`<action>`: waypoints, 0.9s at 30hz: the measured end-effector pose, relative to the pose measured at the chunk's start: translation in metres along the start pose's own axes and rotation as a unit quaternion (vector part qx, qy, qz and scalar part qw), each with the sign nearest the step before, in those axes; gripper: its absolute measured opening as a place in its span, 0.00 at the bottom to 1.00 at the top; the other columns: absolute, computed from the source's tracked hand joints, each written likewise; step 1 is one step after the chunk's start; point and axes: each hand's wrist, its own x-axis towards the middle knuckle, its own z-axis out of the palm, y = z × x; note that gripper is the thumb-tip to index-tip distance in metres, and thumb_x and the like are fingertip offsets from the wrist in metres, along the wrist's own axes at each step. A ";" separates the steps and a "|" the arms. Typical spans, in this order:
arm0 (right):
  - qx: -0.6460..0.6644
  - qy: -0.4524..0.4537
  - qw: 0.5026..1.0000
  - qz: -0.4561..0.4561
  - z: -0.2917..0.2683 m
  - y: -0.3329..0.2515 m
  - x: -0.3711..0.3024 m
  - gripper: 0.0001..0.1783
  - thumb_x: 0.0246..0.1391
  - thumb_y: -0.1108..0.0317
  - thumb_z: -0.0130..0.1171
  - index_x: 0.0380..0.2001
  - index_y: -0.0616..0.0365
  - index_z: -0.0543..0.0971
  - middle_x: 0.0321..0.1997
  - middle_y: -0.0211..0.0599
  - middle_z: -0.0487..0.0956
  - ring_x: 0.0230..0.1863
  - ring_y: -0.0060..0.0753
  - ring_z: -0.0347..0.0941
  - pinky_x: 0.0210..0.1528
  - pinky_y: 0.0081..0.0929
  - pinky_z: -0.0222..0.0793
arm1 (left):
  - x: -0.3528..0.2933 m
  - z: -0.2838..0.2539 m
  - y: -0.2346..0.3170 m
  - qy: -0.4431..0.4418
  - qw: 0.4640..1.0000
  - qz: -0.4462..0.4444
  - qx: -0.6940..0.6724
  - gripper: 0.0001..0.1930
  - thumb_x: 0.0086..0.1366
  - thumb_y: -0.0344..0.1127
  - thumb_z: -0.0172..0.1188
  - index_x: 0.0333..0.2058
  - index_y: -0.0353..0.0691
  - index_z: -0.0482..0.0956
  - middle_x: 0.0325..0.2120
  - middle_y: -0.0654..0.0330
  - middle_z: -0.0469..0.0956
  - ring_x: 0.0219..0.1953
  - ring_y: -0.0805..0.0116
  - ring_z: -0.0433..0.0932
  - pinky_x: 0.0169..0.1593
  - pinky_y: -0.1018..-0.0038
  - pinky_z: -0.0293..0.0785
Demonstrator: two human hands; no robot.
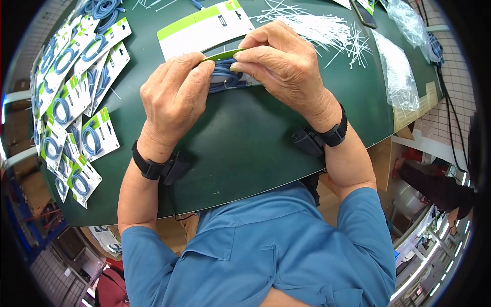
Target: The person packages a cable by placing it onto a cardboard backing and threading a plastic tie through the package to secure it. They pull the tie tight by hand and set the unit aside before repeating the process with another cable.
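Between my hands is a green and white card with a coiled blue cable [225, 77] against it. My left hand [176, 94] pinches the card's left side between thumb and fingers. On the right side, my right hand [284, 66] is closed at the card's edge, thumb and fingertips close to the cable. The card is tilted, so only a thin strip of its green face shows. Just beyond it a flat stack of green and white packaging cards [204, 30] lies on the table. A pile of white cable ties [319, 28] is spread beyond my right hand.
Finished-looking carded blue cables [92, 140] lie heaped along the left of the dark green table [245, 153]. Loose blue cable coils [105, 13] sit at the far left. Clear plastic bags [396, 71] and a phone [363, 13] are at the right. Another person [434, 187] is beyond the right edge.
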 end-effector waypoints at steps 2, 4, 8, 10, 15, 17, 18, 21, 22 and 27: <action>-0.007 0.000 1.000 -0.001 -0.002 0.001 0.000 0.13 0.40 0.73 0.79 0.32 0.56 0.86 0.34 0.32 0.81 0.34 0.34 0.77 0.35 0.30 0.74 | 0.003 0.001 0.001 0.007 1.000 0.008 0.003 0.11 0.52 0.21 0.69 0.35 0.38 0.83 0.33 0.58 0.83 0.32 0.61 0.83 0.34 0.70 0.79; 0.008 0.009 1.000 0.006 0.001 0.000 -0.001 0.13 0.40 0.73 0.79 0.32 0.56 0.86 0.34 0.32 0.82 0.33 0.34 0.76 0.35 0.29 0.74 | 0.001 -0.002 0.001 -0.011 1.000 0.002 0.002 0.10 0.53 0.21 0.69 0.35 0.37 0.82 0.33 0.58 0.82 0.31 0.61 0.83 0.33 0.70 0.77; 0.029 -0.001 0.999 0.022 0.000 -0.004 -0.002 0.13 0.41 0.74 0.78 0.32 0.56 0.86 0.35 0.32 0.82 0.33 0.34 0.76 0.35 0.28 0.74 | 0.002 -0.003 0.005 -0.015 1.000 -0.007 -0.012 0.10 0.54 0.20 0.68 0.35 0.37 0.81 0.33 0.58 0.82 0.30 0.61 0.82 0.32 0.69 0.76; 0.036 -0.010 0.999 0.029 -0.009 0.000 0.003 0.12 0.42 0.75 0.77 0.32 0.56 0.86 0.35 0.33 0.82 0.33 0.34 0.76 0.35 0.28 0.74 | 0.003 -0.004 0.007 -0.013 1.000 -0.012 -0.019 0.10 0.54 0.20 0.68 0.35 0.37 0.81 0.33 0.57 0.82 0.30 0.61 0.82 0.32 0.69 0.76; 0.108 0.023 0.973 0.205 -0.039 0.024 0.005 0.11 0.45 0.75 0.75 0.35 0.58 0.88 0.35 0.36 0.83 0.33 0.36 0.77 0.35 0.27 0.75 | 0.006 -0.005 0.015 -0.023 0.999 -0.017 -0.033 0.10 0.54 0.20 0.68 0.34 0.37 0.79 0.33 0.57 0.82 0.29 0.61 0.81 0.31 0.69 0.75; 0.029 0.021 0.948 0.317 -0.056 0.048 -0.001 0.11 0.47 0.71 0.74 0.36 0.58 0.89 0.35 0.39 0.83 0.33 0.37 0.78 0.37 0.29 0.76 | 0.008 -0.004 0.018 -0.032 0.998 -0.017 -0.047 0.10 0.53 0.20 0.69 0.33 0.37 0.79 0.33 0.57 0.82 0.28 0.61 0.81 0.31 0.69 0.74; 0.027 0.018 0.947 0.318 -0.059 0.056 -0.005 0.11 0.47 0.71 0.74 0.36 0.58 0.89 0.35 0.39 0.83 0.33 0.37 0.78 0.37 0.29 0.76 | 0.009 -0.004 0.019 -0.032 0.998 -0.020 -0.049 0.10 0.53 0.20 0.69 0.33 0.37 0.79 0.33 0.57 0.82 0.28 0.61 0.81 0.31 0.69 0.74; -0.185 -0.105 0.937 0.276 -0.062 0.075 -0.019 0.11 0.50 0.65 0.72 0.36 0.58 0.89 0.36 0.40 0.84 0.35 0.39 0.80 0.41 0.33 0.77 | 0.009 -0.002 0.023 -0.031 0.997 -0.018 -0.066 0.10 0.53 0.19 0.69 0.33 0.37 0.78 0.32 0.57 0.82 0.28 0.62 0.80 0.31 0.70 0.73; -0.185 -0.109 0.936 0.278 -0.060 0.080 -0.023 0.11 0.50 0.65 0.72 0.36 0.58 0.89 0.36 0.40 0.84 0.35 0.39 0.80 0.41 0.33 0.77 | 0.008 -0.001 0.024 -0.031 0.997 -0.022 -0.068 0.10 0.53 0.19 0.69 0.33 0.37 0.78 0.32 0.57 0.82 0.28 0.62 0.80 0.31 0.70 0.73; -0.217 -0.154 0.929 0.259 -0.051 0.084 -0.030 0.10 0.53 0.63 0.69 0.35 0.56 0.89 0.35 0.39 0.84 0.38 0.42 0.81 0.44 0.37 0.77 | 0.006 0.001 0.025 -0.033 0.996 -0.016 -0.077 0.10 0.53 0.20 0.69 0.33 0.37 0.78 0.32 0.58 0.81 0.28 0.62 0.80 0.31 0.70 0.73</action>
